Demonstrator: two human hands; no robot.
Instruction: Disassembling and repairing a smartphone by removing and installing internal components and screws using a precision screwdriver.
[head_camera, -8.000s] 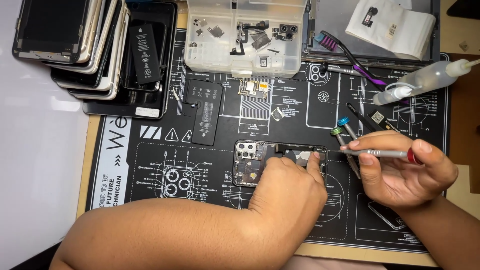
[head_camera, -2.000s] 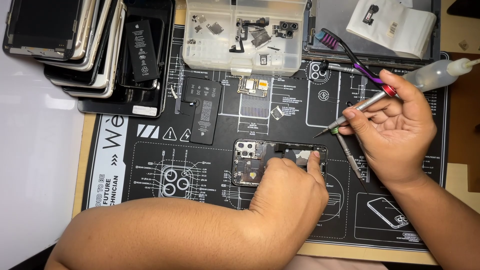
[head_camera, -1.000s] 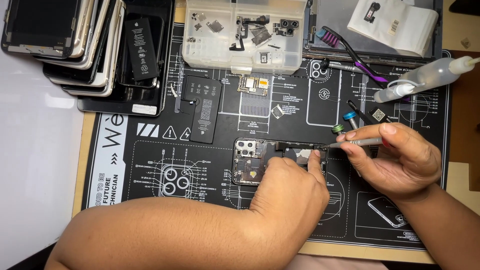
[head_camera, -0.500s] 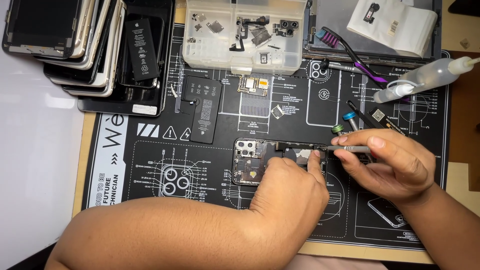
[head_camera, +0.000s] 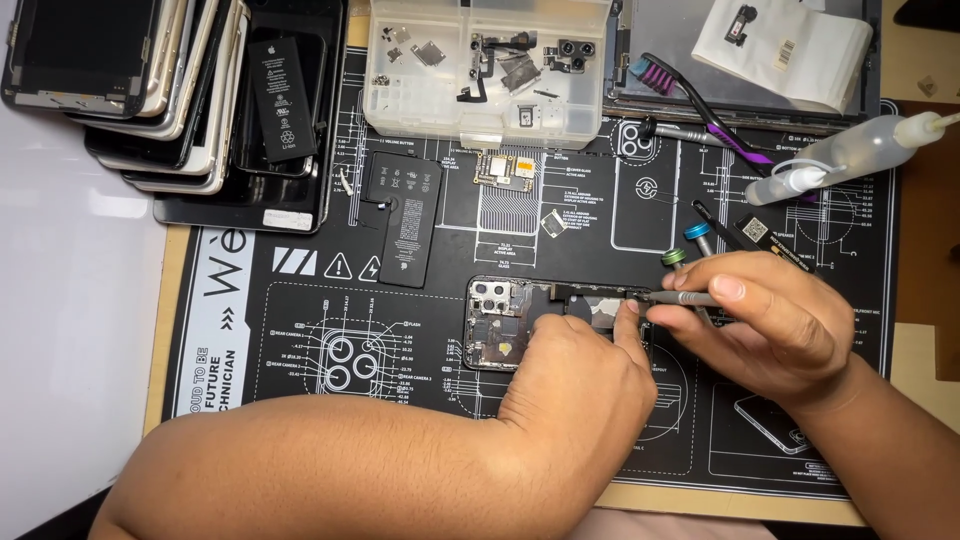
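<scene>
Since two seconds ago, the right hand (head_camera: 770, 330) has been coming down from the bottle side, its fingers (head_camera: 725, 289) now pinching a slim screwdriver (head_camera: 680, 297) whose tip is meeting the opened phone (head_camera: 520, 320) just beside them. Left hand (head_camera: 580, 385) is pressing flat on that phone, fingers grasping nothing. Farther out, a loose battery (head_camera: 408, 215) and a filled parts tray (head_camera: 480, 60) are lying on the mat (head_camera: 250, 330), so disassembly is looking well underway, with the board still seated.
</scene>
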